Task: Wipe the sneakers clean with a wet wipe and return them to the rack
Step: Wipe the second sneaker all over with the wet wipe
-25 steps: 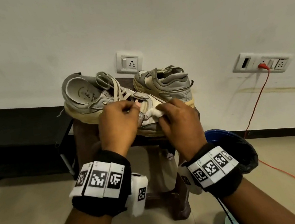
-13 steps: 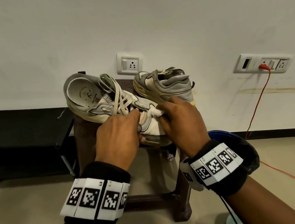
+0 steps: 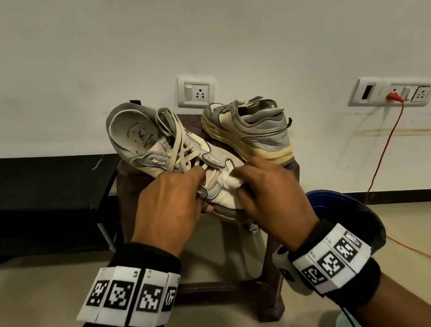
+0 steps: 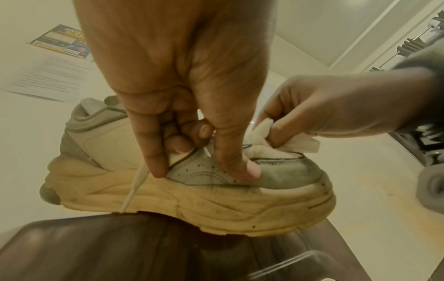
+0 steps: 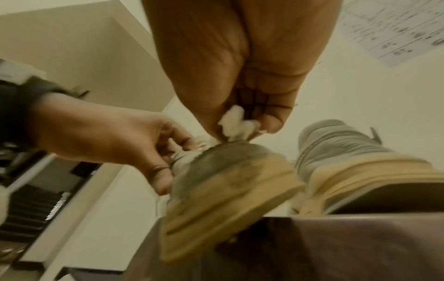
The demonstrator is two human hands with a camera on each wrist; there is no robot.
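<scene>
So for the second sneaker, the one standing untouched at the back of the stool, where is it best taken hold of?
Probably at the heel collar of the far sneaker. Its heel faces the person and the mouth opens upward, so the free hand's fingers could hook in from above and the near side, thumb on the heel counter. The stool edge leaves that end exposed.

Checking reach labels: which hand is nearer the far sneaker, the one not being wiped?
Right. The right hand, pinching the wipe, sits just in front of the far sneaker. The left hand grips the near sneaker, farther to the left.
</scene>
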